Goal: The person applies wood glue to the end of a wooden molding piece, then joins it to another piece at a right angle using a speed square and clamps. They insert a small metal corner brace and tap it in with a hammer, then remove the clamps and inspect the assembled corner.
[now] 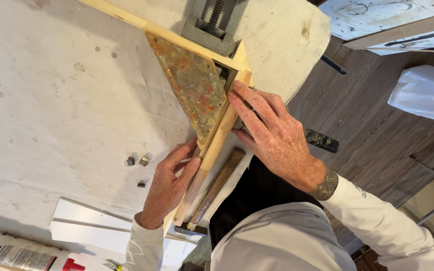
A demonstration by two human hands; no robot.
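Observation:
Two light wooden strips meet at a corner on a cloth-covered bench. A rusty, mottled metal triangle lies inside that corner. My right hand presses flat on the nearer strip close to the corner, fingers extended. My left hand rests lower on the same strip, with the thumb and fingers against its inner edge. A grey metal clamp with a screw sits at the corner behind the joint.
A wooden hammer handle lies beside the strip at the bench edge. Three small metal pieces sit on the cloth. White trim pieces and a glue tube lie at lower left. Wood floor and a white bag are at right.

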